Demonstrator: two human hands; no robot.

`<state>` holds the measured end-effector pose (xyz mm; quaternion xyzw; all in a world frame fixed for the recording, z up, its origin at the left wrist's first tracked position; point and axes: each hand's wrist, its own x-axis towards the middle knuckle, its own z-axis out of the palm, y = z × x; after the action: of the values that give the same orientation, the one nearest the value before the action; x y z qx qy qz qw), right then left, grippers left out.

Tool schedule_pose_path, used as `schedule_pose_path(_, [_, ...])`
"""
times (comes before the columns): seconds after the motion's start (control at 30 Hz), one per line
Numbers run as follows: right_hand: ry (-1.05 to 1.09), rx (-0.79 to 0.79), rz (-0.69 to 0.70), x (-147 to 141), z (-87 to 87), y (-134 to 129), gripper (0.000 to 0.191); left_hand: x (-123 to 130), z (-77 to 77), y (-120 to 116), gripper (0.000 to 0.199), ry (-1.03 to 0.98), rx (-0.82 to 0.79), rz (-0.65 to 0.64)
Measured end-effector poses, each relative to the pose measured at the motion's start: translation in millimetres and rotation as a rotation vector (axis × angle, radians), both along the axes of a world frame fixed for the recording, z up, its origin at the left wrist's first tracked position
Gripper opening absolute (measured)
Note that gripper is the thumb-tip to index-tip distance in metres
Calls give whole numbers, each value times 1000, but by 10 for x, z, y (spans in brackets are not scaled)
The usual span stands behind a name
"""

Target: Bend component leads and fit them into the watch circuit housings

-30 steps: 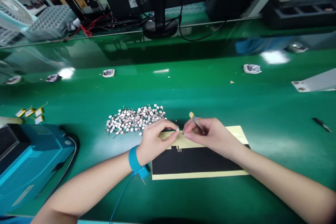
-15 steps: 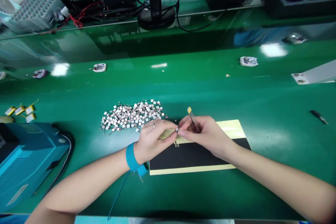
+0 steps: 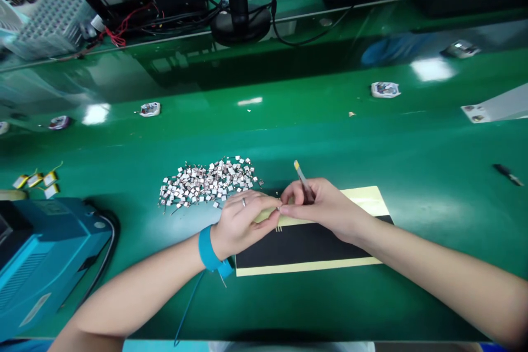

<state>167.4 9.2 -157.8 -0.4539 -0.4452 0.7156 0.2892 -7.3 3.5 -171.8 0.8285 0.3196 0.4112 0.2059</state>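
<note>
My left hand (image 3: 247, 220), with a ring and a teal wrist strap (image 3: 208, 248), pinches a tiny part whose details are hidden by the fingertips. Its fingertips meet those of my right hand (image 3: 315, 203). Tweezers (image 3: 302, 177) are held in my right hand, their yellow-marked end pointing up and away. Both hands are over a yellow sheet with a black band (image 3: 317, 247). Just beyond my left hand lies a pile of small whitish square parts with dark leads (image 3: 206, 181).
A teal machine (image 3: 45, 264) stands at left, near yellow battery-like pieces (image 3: 35, 179). White-rimmed units (image 3: 385, 89) lie across the green bench. A black pen (image 3: 508, 175) is at right, a monitor stand (image 3: 240, 25) behind.
The view has shifted slightly. My fingertips have closed further around the tiny part, which now shows less. The tweezers remain in my right hand.
</note>
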Motion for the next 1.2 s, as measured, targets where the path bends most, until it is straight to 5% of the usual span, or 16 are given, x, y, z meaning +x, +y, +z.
schedule_pose_path(0.2, [75, -91, 80, 80, 44, 88, 25, -1, 13, 9, 20, -45, -19, 10])
schedule_pose_path(0.47, [-81, 119, 116, 46, 49, 62, 24, 8, 90, 5, 22, 72, -69, -65])
schedule_pose_path(0.7, [-757, 588, 167, 281, 88, 294, 7, -126, 196, 262, 18, 497, -10, 249])
schedule_pose_path(0.83, [-865, 673, 170, 355, 121, 339, 11, -158, 131, 320, 19, 640, -7, 237])
schedule_pose_path(1.0, [-953, 722, 345, 344, 64, 318, 13, -143, 42, 305, 15, 606, 11, 191])
schedule_pose_path(1.2, [-1055, 763, 250, 326, 0, 342, 6, -123, 86, 316, 11, 437, -40, 157])
